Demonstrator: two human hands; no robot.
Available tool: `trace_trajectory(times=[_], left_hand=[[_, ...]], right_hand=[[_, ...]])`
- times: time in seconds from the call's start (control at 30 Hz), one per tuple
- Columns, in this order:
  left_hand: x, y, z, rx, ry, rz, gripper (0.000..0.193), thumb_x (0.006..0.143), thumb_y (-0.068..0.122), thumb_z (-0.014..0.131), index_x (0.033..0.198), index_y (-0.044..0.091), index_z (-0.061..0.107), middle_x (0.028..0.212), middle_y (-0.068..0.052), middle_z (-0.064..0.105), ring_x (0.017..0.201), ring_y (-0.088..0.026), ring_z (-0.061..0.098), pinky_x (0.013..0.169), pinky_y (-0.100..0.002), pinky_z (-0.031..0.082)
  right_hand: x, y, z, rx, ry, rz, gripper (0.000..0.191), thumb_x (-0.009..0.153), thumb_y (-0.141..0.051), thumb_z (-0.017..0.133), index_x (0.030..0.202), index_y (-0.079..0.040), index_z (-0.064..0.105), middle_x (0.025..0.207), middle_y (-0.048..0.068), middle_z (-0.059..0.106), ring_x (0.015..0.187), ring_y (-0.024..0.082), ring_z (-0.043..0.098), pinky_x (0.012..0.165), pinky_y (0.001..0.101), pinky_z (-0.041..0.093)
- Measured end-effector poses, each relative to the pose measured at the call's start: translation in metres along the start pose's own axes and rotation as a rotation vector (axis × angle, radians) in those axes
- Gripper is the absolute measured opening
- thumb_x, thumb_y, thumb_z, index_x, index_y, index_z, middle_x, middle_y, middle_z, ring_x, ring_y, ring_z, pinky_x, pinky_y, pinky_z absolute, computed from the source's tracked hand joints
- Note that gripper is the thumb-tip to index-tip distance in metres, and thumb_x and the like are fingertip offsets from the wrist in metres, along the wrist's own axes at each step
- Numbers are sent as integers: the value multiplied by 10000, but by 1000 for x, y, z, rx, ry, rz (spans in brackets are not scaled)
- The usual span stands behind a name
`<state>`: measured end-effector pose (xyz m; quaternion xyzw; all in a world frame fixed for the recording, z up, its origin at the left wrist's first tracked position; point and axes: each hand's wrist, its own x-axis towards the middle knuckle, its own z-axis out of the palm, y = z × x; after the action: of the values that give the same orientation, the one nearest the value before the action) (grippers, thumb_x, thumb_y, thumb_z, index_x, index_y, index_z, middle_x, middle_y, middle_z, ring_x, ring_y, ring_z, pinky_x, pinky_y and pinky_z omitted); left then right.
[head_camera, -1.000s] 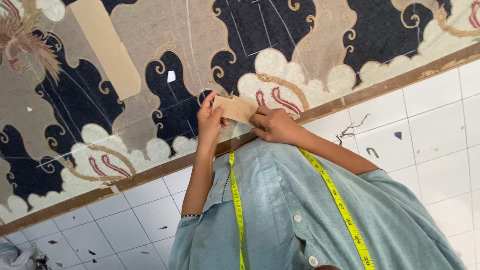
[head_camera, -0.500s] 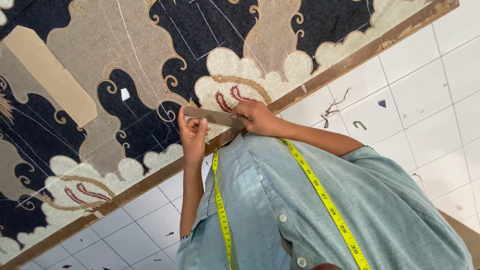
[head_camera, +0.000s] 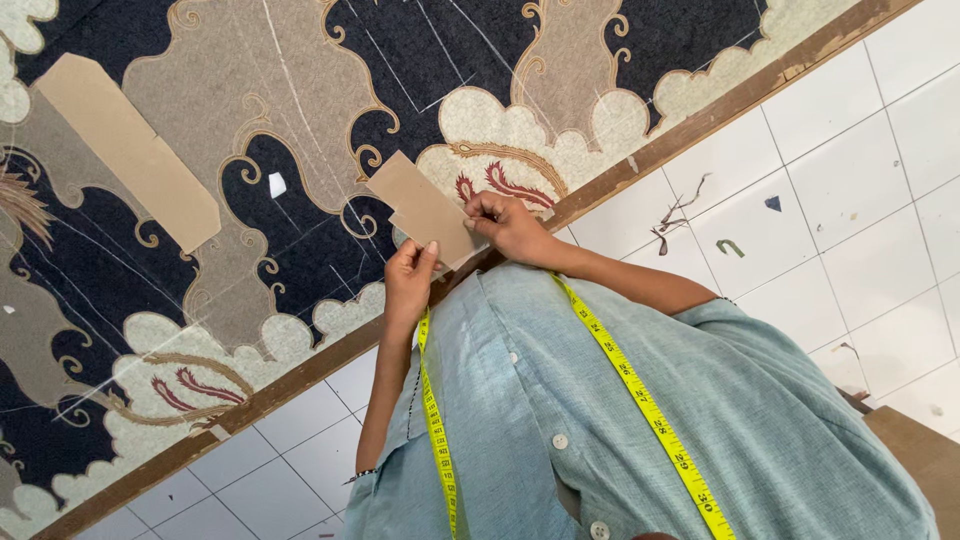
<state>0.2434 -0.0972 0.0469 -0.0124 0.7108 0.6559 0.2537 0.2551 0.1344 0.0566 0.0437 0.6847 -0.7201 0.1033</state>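
Hands (head_camera: 410, 280) (head_camera: 505, 222) pinch cardboard piece (head_camera: 425, 210) over patterned cloth (head_camera: 300, 130), longer cardboard strip (head_camera: 125, 150) nearby

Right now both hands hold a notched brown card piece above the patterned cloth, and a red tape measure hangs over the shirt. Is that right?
Not quite. The tape measure is yellow, not red, as the head view shows. The rest stands: the left hand and right hand hold the notched brown card piece above the patterned cloth, over the shirt.

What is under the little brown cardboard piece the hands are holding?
Under the cardboard piece lies the patterned cloth, dark with tan swirls. The left hand and right hand pinch the card. The cloth right beneath it is covered.
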Motion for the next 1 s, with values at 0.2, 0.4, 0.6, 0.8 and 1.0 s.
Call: trace_trajectory(times=[0.2,0.4,0.6,0.8,1.0], left_hand=[[-1,1,-26,-7,69,-46,212,1048,203,636,939,23,656,791,6,641,707,-56,583,680,-241,505],[-1,9,-40,437,168,56,216,1040,225,651,953,29,674,771,-96,640,707,-191,587,653,-345,481],[-2,3,-46,764,142,423,131,946,179,698,1003,61,689,954,-116,647,917,-338,629,821,-458,494],[0,-7,-48,864,38,344,219,892,208,734,1068,82,700,981,-104,607,952,-315,582,849,-449,448],[0,-8,-51,824,40,363,233,884,210,743,1085,100,698,987,-91,605,973,-307,582,864,-444,443]], right_hand=[[-1,9,22,-67,-90,131,98,938,-28,712,1014,-11,653,859,-6,647,808,73,583,745,257,495],[19,16,25,-83,-55,163,70,945,-24,709,992,-21,656,862,-11,668,795,68,597,733,244,499],[86,5,6,-148,73,109,59,961,-2,691,1003,0,650,890,21,663,794,96,579,728,274,491],[163,-27,-8,-183,107,-56,45,1003,23,638,1023,-17,635,894,2,654,816,89,609,774,270,520],[184,-64,-17,-82,100,-266,37,1050,35,642,1024,9,648,882,9,651,765,80,577,708,246,467]])
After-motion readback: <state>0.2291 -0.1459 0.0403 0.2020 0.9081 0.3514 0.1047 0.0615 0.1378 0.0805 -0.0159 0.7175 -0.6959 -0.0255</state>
